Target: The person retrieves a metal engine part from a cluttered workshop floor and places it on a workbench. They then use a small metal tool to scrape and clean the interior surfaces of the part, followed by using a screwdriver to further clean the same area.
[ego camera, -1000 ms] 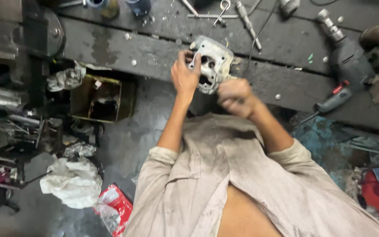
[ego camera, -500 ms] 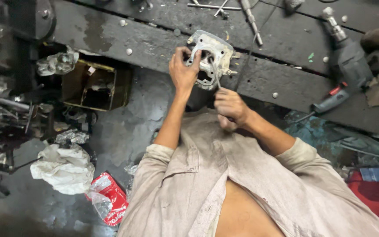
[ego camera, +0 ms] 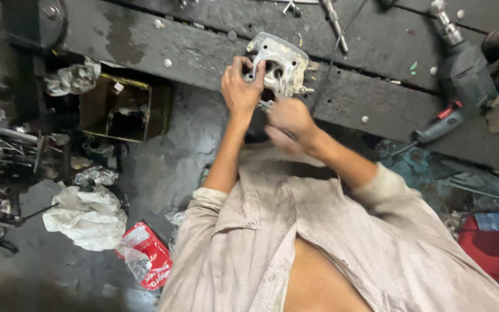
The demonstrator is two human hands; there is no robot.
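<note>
Grey cast-metal engine part [ego camera: 278, 69] was clamped by left hand [ego camera: 241, 89] fingers on dark plank worktop [ego camera: 145, 40]; right hand [ego camera: 287, 118], blurred below it, grip untold. Firmer bracing advised.

Floor [ego camera: 163, 162]: stained grey concrete, littered
Bench [ego camera: 203, 46]: dark, grimy wooden planks
Light: dim, even

A worker in a pale beige, grime-smudged button shirt, its front hanging open at the belly, cuffs rolled up to the elbows; left hand [ego camera: 241, 89] and right hand [ego camera: 289, 118] are bare, ungloved.
</note>
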